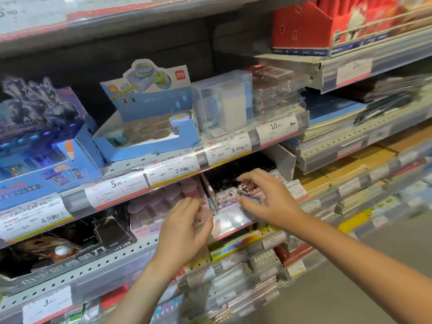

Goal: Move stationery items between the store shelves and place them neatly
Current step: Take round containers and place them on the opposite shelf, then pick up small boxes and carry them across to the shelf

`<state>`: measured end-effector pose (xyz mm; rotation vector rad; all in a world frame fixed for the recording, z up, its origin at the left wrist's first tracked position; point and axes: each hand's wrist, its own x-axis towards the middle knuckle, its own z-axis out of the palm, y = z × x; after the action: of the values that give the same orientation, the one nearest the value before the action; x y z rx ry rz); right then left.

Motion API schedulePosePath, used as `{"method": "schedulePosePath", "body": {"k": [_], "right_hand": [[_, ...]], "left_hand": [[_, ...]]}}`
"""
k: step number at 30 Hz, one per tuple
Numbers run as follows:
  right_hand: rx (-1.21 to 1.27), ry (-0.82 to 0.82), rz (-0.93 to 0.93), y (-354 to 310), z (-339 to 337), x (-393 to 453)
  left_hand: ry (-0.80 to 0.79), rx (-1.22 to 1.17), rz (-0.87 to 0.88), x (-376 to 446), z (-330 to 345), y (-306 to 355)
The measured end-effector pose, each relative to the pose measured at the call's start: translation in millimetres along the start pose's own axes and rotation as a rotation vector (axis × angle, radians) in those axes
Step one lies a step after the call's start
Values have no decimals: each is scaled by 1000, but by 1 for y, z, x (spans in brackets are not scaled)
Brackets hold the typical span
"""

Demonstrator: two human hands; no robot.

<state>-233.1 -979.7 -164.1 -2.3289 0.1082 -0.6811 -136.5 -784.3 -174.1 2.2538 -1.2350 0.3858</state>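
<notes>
Both my hands reach into the second shelf from the middle. My left hand [185,228] is at the front of a pink display box [161,202] of round-topped items, fingers curled against its right end; whether it grips anything I cannot make out. My right hand [264,197] hovers with fingers spread over a white box with dark cartoon prints [230,206], fingertips touching small patterned packets [245,185] inside it. A thin card divider [210,192] stands between the two boxes.
Above is a shelf with a blue sharpener display tray [145,127], a clear boxed white item [222,104] and price labels [173,169]. A dark box [70,239] sits left of the pink one. Notebook stacks [339,146] fill the shelves to the right; a red carton [308,26] stands above.
</notes>
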Motion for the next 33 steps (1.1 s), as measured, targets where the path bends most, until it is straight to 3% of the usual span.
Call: {"method": "schedulePosePath", "body": {"k": [9,17,33], "right_hand": [[-5,89,193,54,-99,-72],[-50,124,322,141,-226,-149],[-174,315,521,322,-445,-242]], "left_hand": [[-105,-236,72,48,58,106],[-223,-361,139,97,148,250],[-395,-405,343,217,332,494]]}}
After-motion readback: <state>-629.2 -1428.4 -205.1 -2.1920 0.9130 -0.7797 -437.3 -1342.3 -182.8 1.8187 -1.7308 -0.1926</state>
